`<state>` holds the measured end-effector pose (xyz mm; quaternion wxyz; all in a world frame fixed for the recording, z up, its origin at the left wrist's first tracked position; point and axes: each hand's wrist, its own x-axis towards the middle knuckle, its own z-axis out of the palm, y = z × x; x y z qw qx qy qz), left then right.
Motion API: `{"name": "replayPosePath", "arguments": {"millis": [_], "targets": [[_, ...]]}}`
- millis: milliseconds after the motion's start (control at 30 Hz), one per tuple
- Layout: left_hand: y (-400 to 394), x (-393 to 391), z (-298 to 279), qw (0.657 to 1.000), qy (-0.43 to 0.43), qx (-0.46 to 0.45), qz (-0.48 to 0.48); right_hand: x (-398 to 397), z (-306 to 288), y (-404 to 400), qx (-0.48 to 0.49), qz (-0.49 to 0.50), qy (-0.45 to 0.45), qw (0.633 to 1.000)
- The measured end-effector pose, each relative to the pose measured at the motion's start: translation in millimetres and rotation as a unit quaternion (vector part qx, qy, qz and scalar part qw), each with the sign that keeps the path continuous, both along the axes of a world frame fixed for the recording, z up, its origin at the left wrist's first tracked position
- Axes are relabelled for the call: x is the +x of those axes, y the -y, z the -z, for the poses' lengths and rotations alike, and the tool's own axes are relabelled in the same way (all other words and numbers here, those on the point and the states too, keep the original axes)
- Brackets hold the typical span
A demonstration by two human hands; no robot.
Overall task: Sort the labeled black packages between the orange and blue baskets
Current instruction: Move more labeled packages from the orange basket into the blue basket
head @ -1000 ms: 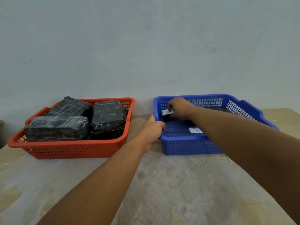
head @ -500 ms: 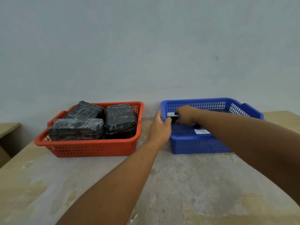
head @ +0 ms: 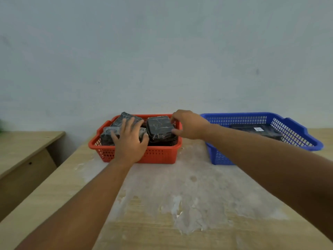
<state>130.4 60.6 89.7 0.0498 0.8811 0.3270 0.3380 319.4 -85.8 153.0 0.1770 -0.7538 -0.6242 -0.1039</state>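
The orange basket [head: 158, 156] holds three black wrapped packages: one at the back left [head: 126, 116], one at the front left [head: 107, 135] and one on the right [head: 159, 127]. My left hand [head: 130, 139] lies flat on the front-left package with its fingers spread. My right hand [head: 189, 124] clasps the right end of the right package, fingers on its far corner and thumb on its near corner. The blue basket [head: 299, 142] stands to the right and holds a flat black package [head: 270, 131] with a white label [head: 258, 129].
Both baskets stand at the back of a worn wooden table [head: 180, 204], close to a pale wall. A lower wooden desk [head: 23, 150] stands to the left, beyond the table's left edge.
Both hands have left the blue basket and moved left onto the packages in the orange basket. The labelled package stays in the blue basket. The view has swung left.
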Motion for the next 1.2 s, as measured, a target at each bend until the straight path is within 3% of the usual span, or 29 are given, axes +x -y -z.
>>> {"name": "replayPosePath", "arguments": {"millis": [133, 367, 467, 567, 700, 833, 1033, 1200], "targets": [[-27, -5, 17, 0.989, -0.129, -0.036, -0.056, -22, 11, -43, -0.074, 0.000, 0.020, 0.997], [-30, -3, 22, 0.992, -0.115, -0.028, -0.047, -21, 37, -86, -0.124, 0.045, 0.080, 0.988], [-29, -3, 24, 0.992, -0.112, -0.026, -0.046, -18, 43, -88, -0.088, 0.049, 0.120, 0.988], [-30, -2, 24, 0.992, -0.112, -0.029, -0.045, -16, 37, -80, 0.003, 0.051, 0.097, 0.994], [-32, -2, 26, 0.993, -0.102, -0.024, -0.048, -8, 14, -67, 0.160, 0.118, -0.086, 0.976], [-31, -1, 25, 0.994, -0.101, -0.023, -0.047, 4, 2, -54, 0.245, 0.149, -0.298, 0.911], [-30, -2, 24, 0.992, -0.114, -0.029, -0.047, 11, 18, -31, 0.242, 0.143, -0.566, 0.775], [-29, -3, 21, 0.991, -0.125, -0.035, -0.042, 16, 22, -13, 0.260, 0.120, -0.640, 0.713]]}}
